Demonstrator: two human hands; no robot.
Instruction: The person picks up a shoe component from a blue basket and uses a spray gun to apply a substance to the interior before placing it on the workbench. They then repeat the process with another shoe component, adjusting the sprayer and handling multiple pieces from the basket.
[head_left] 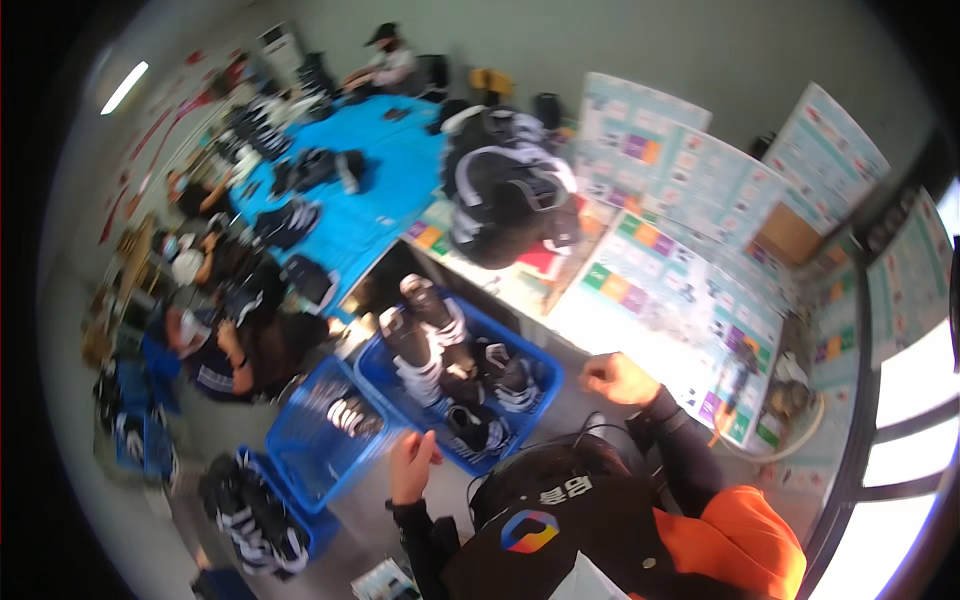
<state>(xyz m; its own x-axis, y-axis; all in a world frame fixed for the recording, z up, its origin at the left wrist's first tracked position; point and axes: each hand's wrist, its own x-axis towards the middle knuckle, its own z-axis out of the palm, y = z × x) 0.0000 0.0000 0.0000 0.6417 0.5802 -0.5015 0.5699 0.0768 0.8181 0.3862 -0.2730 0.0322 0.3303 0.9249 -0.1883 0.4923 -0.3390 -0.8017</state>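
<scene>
A grey-green wall (550, 45) spans twelve o'clock; red strips (157, 133) hang toward ten, near a lit tube light (124, 88). Printed boards (645, 135) stand from one to two o'clock behind a glare-washed bench (640, 340) at three. Bright, dark-framed windows (900, 465) fill four. Grey floor (205, 435) shows at eight.

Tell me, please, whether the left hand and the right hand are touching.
Apart. In the head view, part of a blue bin shows between the left hand and the right hand.
</scene>
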